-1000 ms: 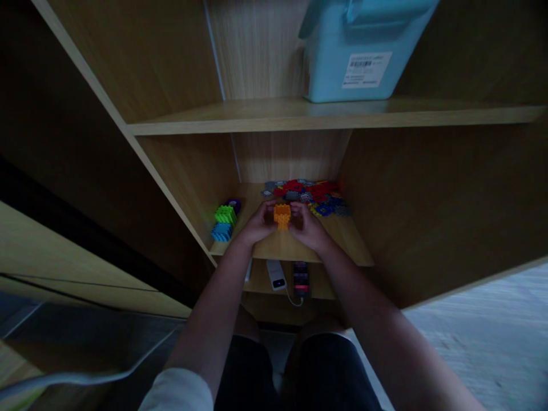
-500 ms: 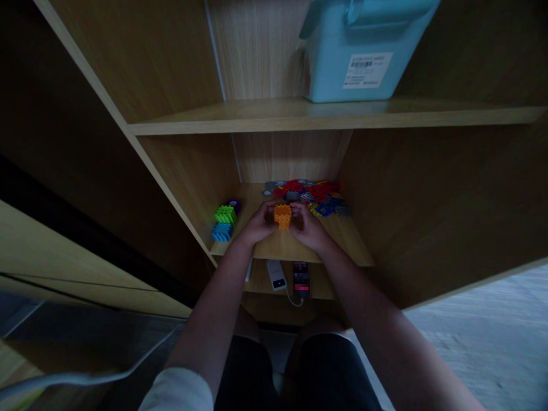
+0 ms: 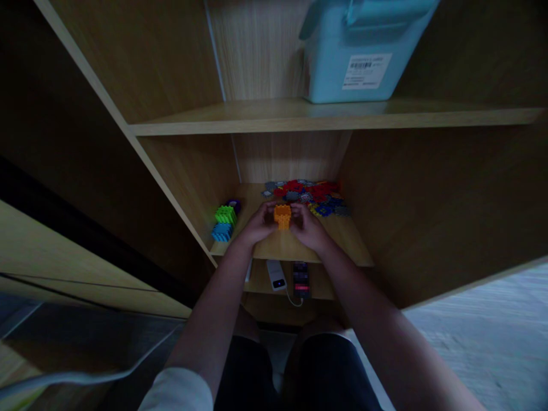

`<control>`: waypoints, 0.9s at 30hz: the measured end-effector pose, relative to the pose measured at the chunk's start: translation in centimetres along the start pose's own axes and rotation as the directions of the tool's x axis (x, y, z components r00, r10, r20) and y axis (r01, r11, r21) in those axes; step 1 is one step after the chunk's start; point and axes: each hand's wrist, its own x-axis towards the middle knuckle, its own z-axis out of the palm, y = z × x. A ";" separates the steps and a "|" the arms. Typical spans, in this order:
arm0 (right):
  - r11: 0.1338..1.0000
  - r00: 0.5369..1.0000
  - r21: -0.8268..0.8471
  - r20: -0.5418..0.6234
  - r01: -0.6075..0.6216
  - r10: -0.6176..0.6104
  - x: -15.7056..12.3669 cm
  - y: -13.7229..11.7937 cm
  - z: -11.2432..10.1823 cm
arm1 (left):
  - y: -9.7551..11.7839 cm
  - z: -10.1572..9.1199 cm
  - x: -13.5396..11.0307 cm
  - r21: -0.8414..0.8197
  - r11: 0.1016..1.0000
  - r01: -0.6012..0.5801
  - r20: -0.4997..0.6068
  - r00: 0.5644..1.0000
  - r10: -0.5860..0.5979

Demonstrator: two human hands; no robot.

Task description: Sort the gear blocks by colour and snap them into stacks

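An orange cube of interlocking plastic pieces [image 3: 282,217] is held between my two hands, above the middle shelf [image 3: 280,245]. My left hand [image 3: 260,222] grips its left side with curled fingers. On the opposite side, my right hand [image 3: 307,224] has its fingers closed against the cube. Behind the hands lies a loose pile of flat interlocking pieces [image 3: 299,187] in red, blue, grey and yellow. A green block [image 3: 225,215] and a blue block [image 3: 222,232] of the same toothed kind stand left of my left hand.
A purple round object [image 3: 234,204] sits behind the green block. On the shelf below, a white power bank [image 3: 275,275] is cabled to a phone [image 3: 301,279]. A light-blue bin [image 3: 349,68] stands on the upper shelf, whose front edge [image 3: 257,125] overhangs the hands.
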 end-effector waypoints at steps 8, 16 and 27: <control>1.000 1.000 -0.016 -0.012 -0.020 0.020 0.0 -0.2 0.0 | 0.3 0.0 -0.1 0.021 1.000 0.003 -0.009 1.000 -0.003; 1.000 1.000 -0.013 -0.019 -0.011 0.011 0.0 -0.5 -0.1 | 0.6 -0.1 -0.1 0.015 1.000 -0.007 -0.003 1.000 0.007; 1.000 0.999 -0.007 -0.030 -0.013 0.013 0.1 -0.8 -0.3 | -0.2 0.0 0.1 0.014 1.000 -0.014 -0.018 1.000 0.014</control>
